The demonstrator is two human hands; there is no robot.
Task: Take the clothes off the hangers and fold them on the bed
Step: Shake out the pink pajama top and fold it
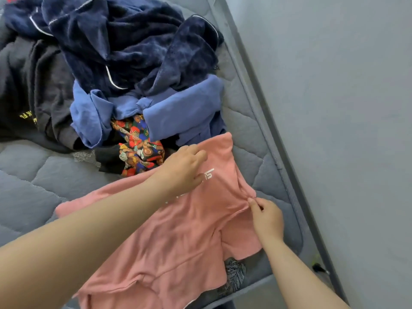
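Pink shirt lies flat on the bed under both hands. Right hand pinches its side fold. Left hand curls over the white print, grip unclear.
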